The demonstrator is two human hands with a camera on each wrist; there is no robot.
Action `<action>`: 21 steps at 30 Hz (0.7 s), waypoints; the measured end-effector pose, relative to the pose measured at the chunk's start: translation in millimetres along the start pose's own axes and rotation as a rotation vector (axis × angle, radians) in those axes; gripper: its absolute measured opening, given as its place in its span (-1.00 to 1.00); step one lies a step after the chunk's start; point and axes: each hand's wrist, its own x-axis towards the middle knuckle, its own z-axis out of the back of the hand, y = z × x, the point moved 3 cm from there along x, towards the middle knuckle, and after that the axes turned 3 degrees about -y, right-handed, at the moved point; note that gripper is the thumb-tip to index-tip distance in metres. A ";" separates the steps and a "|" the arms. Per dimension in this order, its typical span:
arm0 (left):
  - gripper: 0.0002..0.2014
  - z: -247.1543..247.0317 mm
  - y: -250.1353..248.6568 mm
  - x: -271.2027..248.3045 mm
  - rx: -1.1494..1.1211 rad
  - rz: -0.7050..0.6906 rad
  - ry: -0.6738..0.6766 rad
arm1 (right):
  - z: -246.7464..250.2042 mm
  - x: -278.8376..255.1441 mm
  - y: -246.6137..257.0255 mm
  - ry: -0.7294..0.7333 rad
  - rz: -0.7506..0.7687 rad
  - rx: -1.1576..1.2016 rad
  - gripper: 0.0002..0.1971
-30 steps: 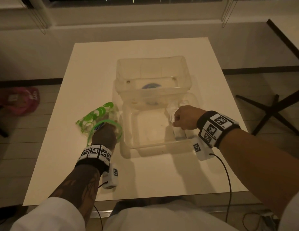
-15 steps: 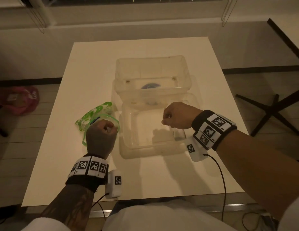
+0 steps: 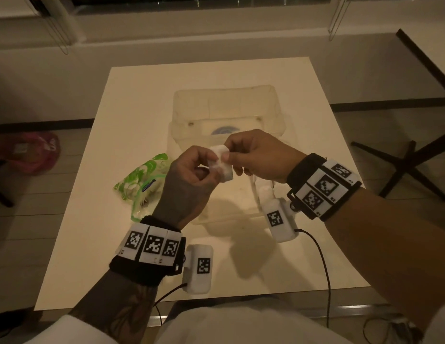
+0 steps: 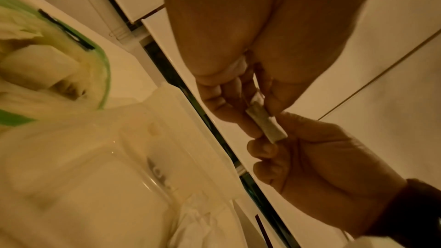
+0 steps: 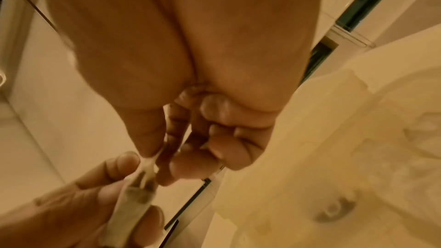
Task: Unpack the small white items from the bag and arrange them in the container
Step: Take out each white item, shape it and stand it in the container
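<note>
Both hands raised above the clear plastic container [image 3: 231,100] on the cream table [image 3: 132,100]. Left hand [image 3: 189,180] & right hand [image 3: 256,155] each pinch the same small white packet [image 3: 220,161] betw. thumb & fingertips, one at either end. Green-printed zip bag [image 3: 139,180] lies just left of the container, mouth open, more white items [image 4: 35,65] inside. Another white item [image 3: 264,192] sits in the container's near right corner.

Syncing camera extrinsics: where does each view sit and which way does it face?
Head: worn high, faces forward-down at table, bag, container; both forearms, hands show.
Left wrist: looks along left hand at white item; right hand shows.
Right wrist: looks along right hand; left hand shows.
Shared: the pinched white item.
</note>
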 end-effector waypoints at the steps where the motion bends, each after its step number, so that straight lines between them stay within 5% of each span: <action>1: -0.75 -3.1 0.6 0.4 -0.034 0.026 -0.011 | 3.5 -1.4 -0.4 -0.018 0.011 0.010 -0.87; 4: -0.63 -12.1 4.0 0.9 -0.089 0.100 -0.086 | 10.9 -3.4 -4.4 -0.085 0.015 0.027 -0.87; 10: -0.83 -20.9 8.5 0.5 -0.075 0.158 -0.194 | 15.6 -2.1 -12.9 -0.186 -0.002 0.107 -0.89; 21: -0.86 -19.4 4.3 1.0 -0.049 0.110 -0.267 | 10.7 -2.2 -2.5 -0.196 0.007 0.174 -0.92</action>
